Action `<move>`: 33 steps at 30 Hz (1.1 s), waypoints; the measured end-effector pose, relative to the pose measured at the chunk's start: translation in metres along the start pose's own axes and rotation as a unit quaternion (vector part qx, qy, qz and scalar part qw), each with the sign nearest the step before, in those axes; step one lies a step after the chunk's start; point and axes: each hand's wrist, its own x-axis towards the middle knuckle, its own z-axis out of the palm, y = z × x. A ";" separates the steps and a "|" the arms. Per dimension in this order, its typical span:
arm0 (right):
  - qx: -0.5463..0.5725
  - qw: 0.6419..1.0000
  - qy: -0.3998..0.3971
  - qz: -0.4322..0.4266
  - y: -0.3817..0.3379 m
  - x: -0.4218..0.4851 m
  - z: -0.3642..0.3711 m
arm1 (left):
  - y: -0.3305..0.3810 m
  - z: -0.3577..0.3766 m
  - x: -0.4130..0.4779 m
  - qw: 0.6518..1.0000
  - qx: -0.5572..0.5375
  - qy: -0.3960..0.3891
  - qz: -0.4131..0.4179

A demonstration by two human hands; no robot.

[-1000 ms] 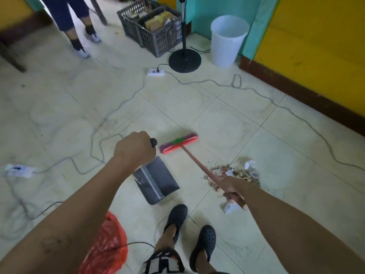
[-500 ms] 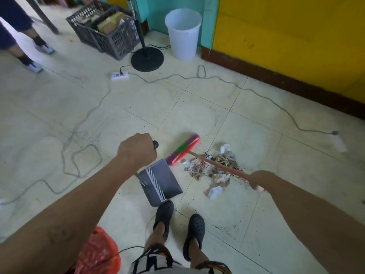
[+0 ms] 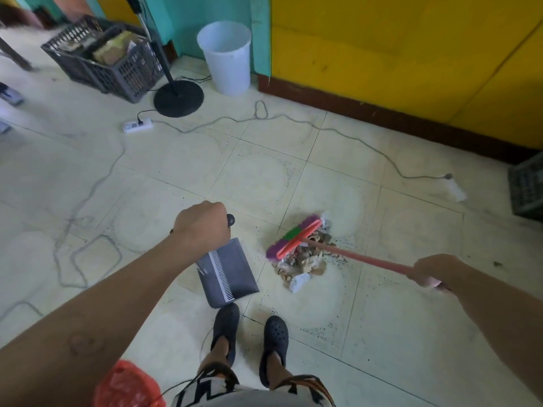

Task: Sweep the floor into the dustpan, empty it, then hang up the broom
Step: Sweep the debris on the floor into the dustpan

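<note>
My left hand [image 3: 202, 223] grips the top of the black upright handle of a dark grey dustpan [image 3: 230, 273], which rests on the tiled floor just ahead of my feet. My right hand [image 3: 432, 273] grips the red stick of a broom [image 3: 296, 237] whose red head with purple and green bristles sits on the far edge of a pile of paper scraps and dry debris [image 3: 302, 265]. The pile lies right of the dustpan, a short gap between them.
A white bin [image 3: 226, 57] stands by the teal and yellow wall. Beside it are a black fan base [image 3: 178, 99] and a grey crate [image 3: 102, 60]. A power strip [image 3: 138, 125] and grey cables trail across the floor. Another crate [image 3: 527, 186] is at the right edge.
The broom head has shifted right onto the far side of the debris pile. The view has turned so the wall and bin look nearer. The dustpan stays in place.
</note>
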 end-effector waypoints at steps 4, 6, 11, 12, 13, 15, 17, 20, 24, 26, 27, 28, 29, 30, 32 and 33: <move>-0.048 0.998 -0.005 -0.030 0.014 0.006 -0.007 | 0.003 0.003 0.000 1.000 0.000 0.009 -0.001; -0.018 0.999 0.006 -0.037 0.017 0.016 -0.013 | 0.003 0.005 0.001 1.000 0.004 0.014 -0.005; 0.088 0.995 0.000 -0.035 0.030 0.026 -0.019 | 0.009 0.008 0.002 1.000 0.019 0.023 0.006; 0.102 0.994 -0.006 -0.034 0.031 0.025 -0.019 | 0.010 0.009 0.002 0.999 0.023 0.022 0.008; 0.121 0.992 -0.005 -0.035 0.031 0.025 -0.018 | 0.011 0.010 0.003 0.999 0.025 0.019 0.009; 0.156 0.987 -0.005 -0.022 0.030 0.034 -0.016 | 0.012 0.013 0.004 1.000 0.027 0.014 0.006; 0.199 0.980 -0.015 0.003 0.026 0.048 -0.009 | 0.012 0.016 0.005 1.000 0.027 0.013 0.002; 0.237 0.971 -0.038 0.014 0.014 0.066 0.003 | 0.009 0.022 0.010 1.000 0.024 0.006 0.002; 0.294 0.954 -0.051 0.006 -0.011 0.072 0.023 | 0.007 0.032 0.017 1.000 0.027 -0.007 0.006; 0.285 0.956 -0.063 0.015 -0.026 0.073 0.035 | 0.004 0.039 0.020 0.999 0.034 -0.022 0.012; 0.275 0.959 -0.069 0.019 -0.031 0.074 0.041 | 0.002 0.041 0.021 0.999 0.040 -0.027 0.014; 0.260 0.962 -0.076 0.023 -0.037 0.075 0.050 | -0.002 0.045 0.023 0.998 0.045 -0.030 0.014; 0.244 0.966 -0.084 0.025 -0.042 0.077 0.057 | -0.005 0.047 0.025 0.999 0.046 -0.027 0.013; 0.224 0.971 -0.086 0.023 -0.045 0.077 0.065 | -0.007 0.048 0.028 0.999 0.044 -0.019 0.012; 0.184 0.980 -0.081 0.015 -0.055 0.075 0.080 | -0.011 0.048 0.034 0.999 0.039 -0.014 0.013; 0.173 0.982 -0.078 0.010 -0.059 0.074 0.089 | -0.013 0.049 0.036 0.999 0.038 -0.015 0.015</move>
